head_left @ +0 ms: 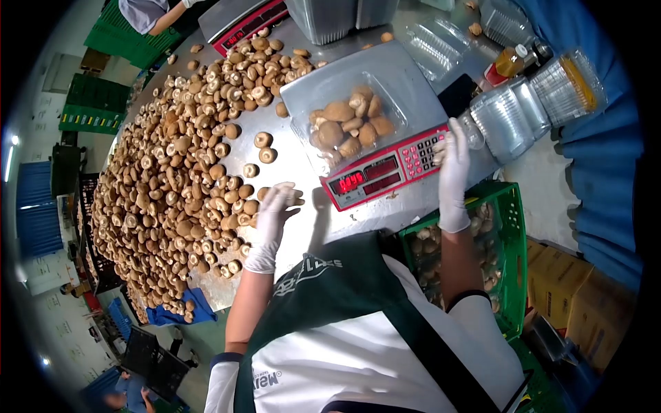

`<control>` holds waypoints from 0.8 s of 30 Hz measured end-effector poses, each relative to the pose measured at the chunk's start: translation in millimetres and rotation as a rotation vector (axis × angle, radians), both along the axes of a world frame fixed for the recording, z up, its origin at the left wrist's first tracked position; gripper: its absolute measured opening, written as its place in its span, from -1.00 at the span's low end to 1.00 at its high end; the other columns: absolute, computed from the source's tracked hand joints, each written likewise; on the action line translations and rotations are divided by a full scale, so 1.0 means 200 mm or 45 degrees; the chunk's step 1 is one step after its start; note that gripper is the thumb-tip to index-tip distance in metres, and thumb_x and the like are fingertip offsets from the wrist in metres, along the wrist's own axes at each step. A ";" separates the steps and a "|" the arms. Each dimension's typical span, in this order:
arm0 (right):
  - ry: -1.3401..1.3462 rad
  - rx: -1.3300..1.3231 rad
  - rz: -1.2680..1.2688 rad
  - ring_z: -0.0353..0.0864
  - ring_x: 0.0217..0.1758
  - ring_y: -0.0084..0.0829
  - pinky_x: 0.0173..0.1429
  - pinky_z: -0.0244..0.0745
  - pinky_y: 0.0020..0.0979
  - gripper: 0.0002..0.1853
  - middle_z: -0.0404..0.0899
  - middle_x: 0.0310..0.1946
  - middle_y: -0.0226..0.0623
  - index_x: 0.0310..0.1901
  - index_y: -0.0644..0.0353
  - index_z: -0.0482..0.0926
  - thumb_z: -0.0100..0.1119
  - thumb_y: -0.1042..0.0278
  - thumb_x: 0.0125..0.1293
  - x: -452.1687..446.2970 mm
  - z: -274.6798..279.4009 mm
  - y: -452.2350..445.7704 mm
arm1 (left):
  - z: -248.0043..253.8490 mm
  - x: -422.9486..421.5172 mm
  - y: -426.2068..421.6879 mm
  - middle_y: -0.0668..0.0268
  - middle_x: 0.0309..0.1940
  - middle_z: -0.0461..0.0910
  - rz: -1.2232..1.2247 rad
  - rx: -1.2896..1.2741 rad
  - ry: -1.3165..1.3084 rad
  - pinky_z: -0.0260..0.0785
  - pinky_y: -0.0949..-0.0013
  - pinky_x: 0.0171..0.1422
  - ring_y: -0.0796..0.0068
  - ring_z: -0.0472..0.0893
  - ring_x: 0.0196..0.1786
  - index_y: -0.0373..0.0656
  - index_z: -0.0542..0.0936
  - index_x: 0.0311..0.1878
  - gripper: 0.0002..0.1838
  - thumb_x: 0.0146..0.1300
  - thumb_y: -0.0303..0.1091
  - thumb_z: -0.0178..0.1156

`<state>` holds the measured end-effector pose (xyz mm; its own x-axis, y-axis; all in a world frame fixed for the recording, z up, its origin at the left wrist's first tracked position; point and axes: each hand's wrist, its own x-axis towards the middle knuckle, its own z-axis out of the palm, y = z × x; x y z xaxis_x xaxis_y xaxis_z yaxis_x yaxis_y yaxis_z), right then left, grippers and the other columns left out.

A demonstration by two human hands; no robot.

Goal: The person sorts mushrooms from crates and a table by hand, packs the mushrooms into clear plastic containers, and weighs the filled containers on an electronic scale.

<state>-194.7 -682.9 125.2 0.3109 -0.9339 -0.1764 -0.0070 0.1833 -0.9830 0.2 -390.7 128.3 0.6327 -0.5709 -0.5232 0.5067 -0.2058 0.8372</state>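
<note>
My left hand, in a white glove, hovers at the edge of the mushroom pile; its fingers are apart and I see nothing held in them. My right hand, also gloved, is at the right end of the red scale, by its keypad. Its fingers are partly extended and appear to hold nothing. On the scale's metal plate sits a clear plastic tray with several brown mushrooms in it. Red digits glow on the display.
Clear plastic containers lie stacked at the right, near a bottle. A green crate with packed mushrooms stands below the table by my right arm. Across the table are a second scale and another person's arm.
</note>
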 end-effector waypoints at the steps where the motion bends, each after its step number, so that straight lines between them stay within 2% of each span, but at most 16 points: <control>1: -0.007 -0.027 -0.039 0.32 -0.42 -0.72 -0.28 0.32 -0.64 -0.58 0.45 -0.40 -0.52 0.38 0.15 0.36 -0.09 0.32 0.55 -0.06 -0.02 -0.01 | -0.01 0.02 0.07 0.36 -0.19 0.62 0.076 -0.010 -0.006 0.40 0.32 0.10 0.44 0.61 -0.11 -0.08 0.53 0.08 -0.67 0.44 -0.07 0.07; 3: -0.044 0.089 -0.149 0.31 -0.44 -0.71 -0.26 0.34 -0.62 -0.57 0.48 -0.35 -0.48 0.37 0.17 0.36 -0.10 0.33 0.53 -0.17 -0.07 -0.03 | 0.03 0.08 0.17 0.39 -0.18 0.63 0.205 0.008 0.021 0.36 0.29 0.17 0.45 0.59 -0.10 -0.06 0.54 0.08 -0.64 0.41 -0.02 0.10; 4: -0.022 0.052 -0.125 0.39 -0.37 -0.67 -0.15 0.38 -0.58 -0.53 0.54 -0.22 -0.39 0.39 0.21 0.32 -0.12 0.28 0.51 -0.22 -0.08 -0.04 | 0.03 0.12 0.20 0.37 -0.20 0.63 0.306 -0.008 0.017 0.42 0.37 0.01 0.54 0.57 -0.20 -0.11 0.54 0.05 -0.64 0.40 -0.05 0.11; 7: 0.071 0.016 -0.220 0.48 -0.24 -0.59 -0.03 0.40 -0.53 -0.48 0.53 -0.05 -0.29 0.42 0.26 0.26 -0.13 0.21 0.52 -0.29 -0.07 0.02 | 0.10 0.23 0.22 0.35 -0.16 0.59 0.427 -0.106 -0.091 0.38 0.38 0.04 0.54 0.54 -0.13 -0.17 0.51 0.12 -0.59 0.41 -0.05 0.10; 9: 0.079 0.030 -0.218 0.52 -0.10 -0.50 0.06 0.40 -0.47 -0.45 0.48 0.07 -0.24 0.43 0.29 0.22 -0.14 0.17 0.52 -0.33 -0.09 0.06 | 0.15 0.34 0.20 0.29 -0.06 0.58 0.317 -0.227 -0.241 0.38 0.37 0.07 0.48 0.53 -0.07 -0.22 0.50 0.13 -0.57 0.43 -0.06 0.09; 10: 0.068 0.030 -0.236 0.52 -0.09 -0.50 0.06 0.40 -0.46 -0.45 0.48 0.08 -0.24 0.43 0.30 0.22 -0.13 0.17 0.52 -0.34 -0.09 0.09 | 0.24 0.35 0.12 0.26 0.06 0.56 0.238 -0.204 -0.375 0.36 0.33 0.16 0.41 0.53 0.03 -0.20 0.50 0.15 -0.60 0.45 -0.10 0.06; 11: 0.059 0.031 -0.257 0.52 -0.08 -0.50 0.06 0.41 -0.46 -0.45 0.48 0.08 -0.24 0.43 0.30 0.22 -0.12 0.18 0.52 -0.34 -0.10 0.13 | 0.32 0.33 0.02 0.20 0.23 0.49 0.277 -0.117 -0.490 0.26 0.27 0.36 0.37 0.50 0.21 -0.22 0.43 0.30 -0.51 0.46 -0.09 0.05; 13: -0.015 0.081 -0.268 0.51 -0.07 -0.56 0.08 0.44 -0.50 -0.47 0.49 0.08 -0.31 0.44 0.27 0.21 -0.06 0.35 0.50 -0.33 -0.11 0.22 | 0.34 0.42 -0.10 0.20 0.28 0.46 0.128 -0.114 -0.704 0.23 0.32 0.39 0.39 0.47 0.26 -0.21 0.42 0.33 -0.52 0.48 -0.12 0.04; 14: -0.160 0.114 -0.255 0.55 -0.10 -0.54 0.06 0.44 -0.51 -0.48 0.49 0.08 -0.31 0.41 0.21 0.26 -0.03 0.29 0.47 -0.32 -0.18 0.27 | 0.41 0.43 -0.18 0.20 0.26 0.47 -0.001 0.003 -0.876 0.27 0.32 0.36 0.38 0.48 0.25 -0.22 0.43 0.33 -0.51 0.46 -0.14 0.08; 15: -0.362 0.197 -0.239 0.53 -0.11 -0.58 0.01 0.47 -0.53 -0.51 0.51 0.03 -0.35 0.40 0.19 0.28 -0.05 0.41 0.46 -0.28 -0.21 0.31 | 0.46 0.42 -0.30 0.20 0.24 0.49 -0.159 0.077 -1.029 0.31 0.32 0.34 0.37 0.48 0.24 -0.24 0.43 0.33 -0.50 0.45 -0.16 0.13; 16: -0.171 -0.019 -0.206 0.53 -0.12 -0.60 -0.01 0.48 -0.54 -0.52 0.53 -0.01 -0.37 0.38 0.19 0.29 -0.05 0.51 0.44 -0.25 -0.22 0.36 | 0.46 0.41 -0.42 0.15 0.27 0.47 -0.278 0.043 -1.095 0.28 0.31 0.38 0.35 0.46 0.28 -0.25 0.40 0.35 -0.46 0.44 -0.15 0.15; 17: -0.295 -0.029 -0.176 0.52 -0.15 -0.63 -0.02 0.48 -0.56 -0.51 0.54 -0.06 -0.39 0.38 0.20 0.29 0.01 0.54 0.43 -0.22 -0.35 0.39 | 0.44 0.41 -0.53 0.11 0.30 0.44 -0.401 0.003 -1.169 0.24 0.29 0.42 0.33 0.43 0.32 -0.26 0.37 0.38 -0.42 0.43 -0.14 0.18; 18: -0.158 -0.203 -0.125 0.54 -0.12 -0.61 0.01 0.50 -0.55 -0.47 0.55 -0.07 -0.39 0.39 0.20 0.27 0.09 0.49 0.42 -0.16 -0.52 0.43 | 0.40 0.42 -0.63 0.08 0.32 0.42 -0.532 0.068 -1.316 0.22 0.27 0.44 0.30 0.42 0.34 -0.27 0.34 0.40 -0.38 0.42 -0.11 0.19; 20: -0.244 0.062 -0.053 0.58 0.00 -0.51 0.09 0.53 -0.48 -0.42 0.55 0.01 -0.29 0.42 0.20 0.24 0.17 0.35 0.43 -0.05 -0.31 0.51 | 0.40 0.37 -0.79 0.01 0.35 0.39 -0.842 0.144 -1.502 0.18 0.27 0.47 0.22 0.38 0.40 -0.31 0.25 0.45 -0.26 0.39 -0.02 0.22; 23: -0.291 0.096 0.195 0.54 0.17 -0.35 0.15 0.53 -0.32 -0.27 0.53 0.15 -0.13 0.46 0.22 0.13 0.22 0.13 0.40 0.11 -0.34 0.54 | 0.35 0.24 -0.90 -0.09 0.26 0.44 -1.231 0.254 -1.771 0.31 0.24 0.38 0.16 0.50 0.26 -0.32 0.26 0.43 -0.23 0.32 -0.06 0.30; 24: -0.448 0.304 0.139 0.54 0.17 -0.37 0.14 0.51 -0.35 -0.30 0.51 0.18 -0.16 0.42 0.24 0.20 0.25 0.15 0.37 0.08 -0.25 0.57 | 0.31 0.20 -0.92 -0.11 0.23 0.44 -1.220 0.135 -1.821 0.38 0.18 0.30 0.03 0.55 0.17 -0.29 0.28 0.42 -0.22 0.26 -0.11 0.36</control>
<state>-178.4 -568.0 75.7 0.4854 -0.8382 -0.2488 0.2887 0.4222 -0.8593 39.4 -575.1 190.3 0.0750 -0.9960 0.0496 -0.8954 -0.0453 0.4430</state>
